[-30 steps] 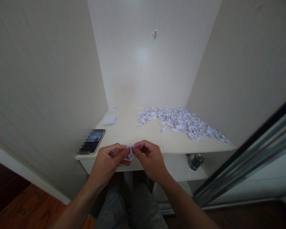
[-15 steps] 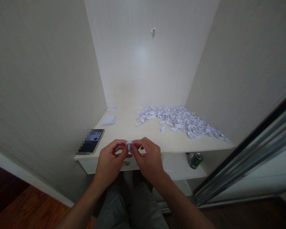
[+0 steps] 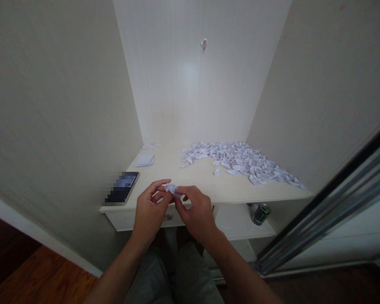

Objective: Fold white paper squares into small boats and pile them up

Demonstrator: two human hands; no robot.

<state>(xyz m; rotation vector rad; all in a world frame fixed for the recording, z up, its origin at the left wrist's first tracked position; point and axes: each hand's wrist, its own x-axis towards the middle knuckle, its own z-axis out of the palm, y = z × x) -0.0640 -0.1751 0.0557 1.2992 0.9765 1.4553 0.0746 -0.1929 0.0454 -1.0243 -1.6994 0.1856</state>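
Note:
A small folded piece of white paper (image 3: 171, 188) is pinched between my two hands, above the front edge of the white desk top (image 3: 167, 169). My left hand (image 3: 150, 207) grips its left side between thumb and fingers. On the other side, my right hand (image 3: 194, 207) holds the paper with thumb and index finger. The fingers cover part of it. Beyond my hands, a wide heap of folded white paper pieces (image 3: 237, 156) spreads over the back right of the desk. One loose folded piece (image 3: 217, 172) lies just in front of the heap.
At the left lie a stack of white paper slips (image 3: 145, 160) and a phone (image 3: 123, 188), partly blurred. More scraps (image 3: 150, 145) sit in the back left corner. Below the desk top, a dark can (image 3: 261, 214) stands on a shelf. Panels close in both sides.
The paper between my fingers has turned and now shows a broader, slanted face. My left fingers have lifted and shifted slightly; my right hand stays close by.

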